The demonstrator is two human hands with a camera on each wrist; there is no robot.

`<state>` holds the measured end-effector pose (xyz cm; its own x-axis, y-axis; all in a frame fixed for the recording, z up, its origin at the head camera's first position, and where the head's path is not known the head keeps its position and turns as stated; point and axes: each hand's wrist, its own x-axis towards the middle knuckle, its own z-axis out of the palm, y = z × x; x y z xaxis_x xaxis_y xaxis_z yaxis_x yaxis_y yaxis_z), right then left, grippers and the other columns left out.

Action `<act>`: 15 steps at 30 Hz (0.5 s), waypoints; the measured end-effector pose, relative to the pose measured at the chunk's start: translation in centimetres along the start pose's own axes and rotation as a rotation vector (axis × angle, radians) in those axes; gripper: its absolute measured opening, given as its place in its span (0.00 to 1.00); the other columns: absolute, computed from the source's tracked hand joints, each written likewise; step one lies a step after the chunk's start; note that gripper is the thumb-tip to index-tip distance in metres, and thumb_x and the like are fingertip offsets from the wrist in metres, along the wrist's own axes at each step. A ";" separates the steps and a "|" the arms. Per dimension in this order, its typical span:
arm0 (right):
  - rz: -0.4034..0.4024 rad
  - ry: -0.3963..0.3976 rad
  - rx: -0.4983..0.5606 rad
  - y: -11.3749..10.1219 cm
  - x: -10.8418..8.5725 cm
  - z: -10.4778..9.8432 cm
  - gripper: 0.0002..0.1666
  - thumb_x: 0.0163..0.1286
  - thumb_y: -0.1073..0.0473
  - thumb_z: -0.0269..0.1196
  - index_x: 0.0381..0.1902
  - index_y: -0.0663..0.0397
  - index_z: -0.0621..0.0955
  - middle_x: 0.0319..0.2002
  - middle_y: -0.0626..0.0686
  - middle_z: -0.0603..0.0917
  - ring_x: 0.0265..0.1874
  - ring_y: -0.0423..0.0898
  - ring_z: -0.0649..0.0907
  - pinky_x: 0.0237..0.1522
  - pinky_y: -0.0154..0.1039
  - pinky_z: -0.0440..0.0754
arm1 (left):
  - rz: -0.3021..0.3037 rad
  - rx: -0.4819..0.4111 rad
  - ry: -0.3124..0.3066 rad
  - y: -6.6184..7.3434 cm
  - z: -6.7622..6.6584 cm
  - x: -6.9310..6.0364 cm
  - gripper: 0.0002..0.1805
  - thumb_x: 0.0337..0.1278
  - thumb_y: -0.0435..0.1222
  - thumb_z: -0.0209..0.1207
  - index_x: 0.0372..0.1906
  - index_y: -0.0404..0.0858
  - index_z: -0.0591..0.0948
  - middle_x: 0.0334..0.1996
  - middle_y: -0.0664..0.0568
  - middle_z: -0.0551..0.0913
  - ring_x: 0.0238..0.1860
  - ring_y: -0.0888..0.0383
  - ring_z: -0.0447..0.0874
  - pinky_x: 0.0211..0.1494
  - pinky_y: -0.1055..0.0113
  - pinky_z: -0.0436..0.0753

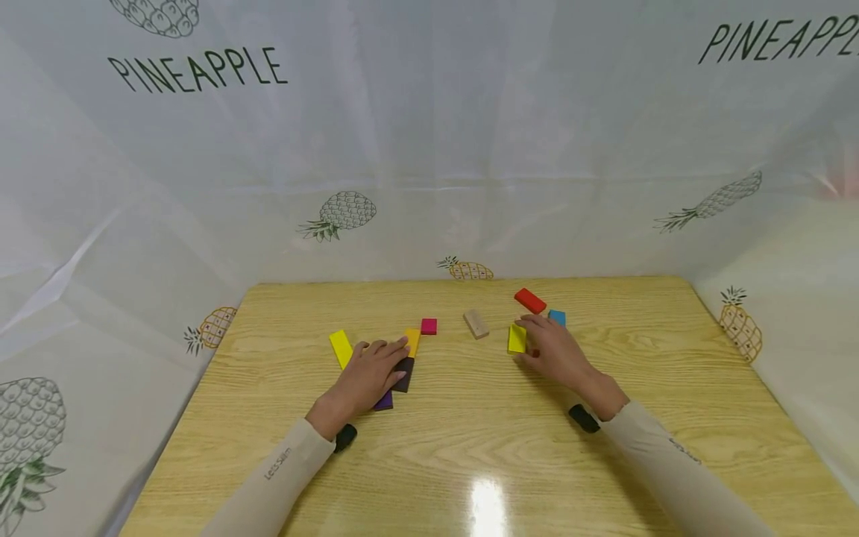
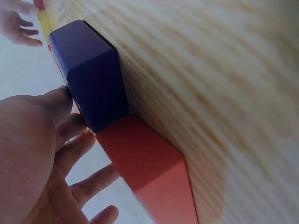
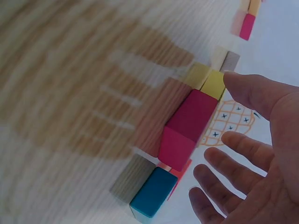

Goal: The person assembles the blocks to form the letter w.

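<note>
My left hand (image 1: 365, 377) rests over a cluster of blocks with its fingers spread. Its fingertips reach an orange block (image 1: 412, 341), and the thumb lies on a black block (image 1: 404, 379). A purple block (image 1: 384, 403) shows below that hand, and a yellow block (image 1: 340, 347) lies to its left. In the left wrist view a red block (image 2: 149, 168) adjoins the dark purple one. My right hand (image 1: 557, 350) touches another yellow block (image 1: 517, 338), thumb and fingers apart. A magenta block (image 3: 187, 121) by this hand is hidden in the head view.
A small pink block (image 1: 429, 327) and a plain wooden block (image 1: 476, 324) lie between the hands. Beyond the right hand are a red block (image 1: 530, 300) and a blue block (image 1: 557, 318). A pineapple-print sheet (image 1: 429, 149) hangs behind the wooden table (image 1: 443, 462).
</note>
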<state>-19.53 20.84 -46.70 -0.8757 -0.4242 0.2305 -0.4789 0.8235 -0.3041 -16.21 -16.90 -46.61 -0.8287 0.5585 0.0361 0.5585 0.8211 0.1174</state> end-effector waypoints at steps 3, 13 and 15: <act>0.004 -0.010 0.001 0.1 0.0 0.1 0.36 0.64 0.61 0.78 0.66 0.72 0.79 0.66 0.71 0.79 0.63 0.70 0.78 0.64 0.67 0.76 | -0.004 -0.012 -0.001 0.0 -0.1 0.0 0.27 0.80 0.44 0.58 0.76 0.39 0.75 0.78 0.47 0.70 0.72 0.40 0.72 0.71 0.38 0.67; -0.022 -0.007 -0.018 0.0 0.2 0.5 0.36 0.63 0.61 0.79 0.65 0.72 0.79 0.64 0.70 0.80 0.59 0.70 0.80 0.59 0.66 0.79 | 0.003 -0.026 0.007 0.0 -0.1 0.1 0.27 0.80 0.43 0.58 0.76 0.39 0.76 0.78 0.46 0.71 0.71 0.41 0.72 0.70 0.37 0.68; -0.014 -0.021 -0.018 0.0 0.3 0.4 0.36 0.64 0.61 0.78 0.66 0.72 0.79 0.64 0.70 0.80 0.59 0.69 0.80 0.59 0.66 0.79 | 0.004 -0.021 0.012 0.0 0.0 0.1 0.27 0.80 0.43 0.58 0.75 0.38 0.76 0.78 0.46 0.71 0.71 0.41 0.73 0.70 0.37 0.68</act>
<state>-19.79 20.53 -47.02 -0.8700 -0.4437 0.2150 -0.4904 0.8239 -0.2842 -16.30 -16.89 -46.57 -0.8269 0.5604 0.0480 0.5611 0.8162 0.1379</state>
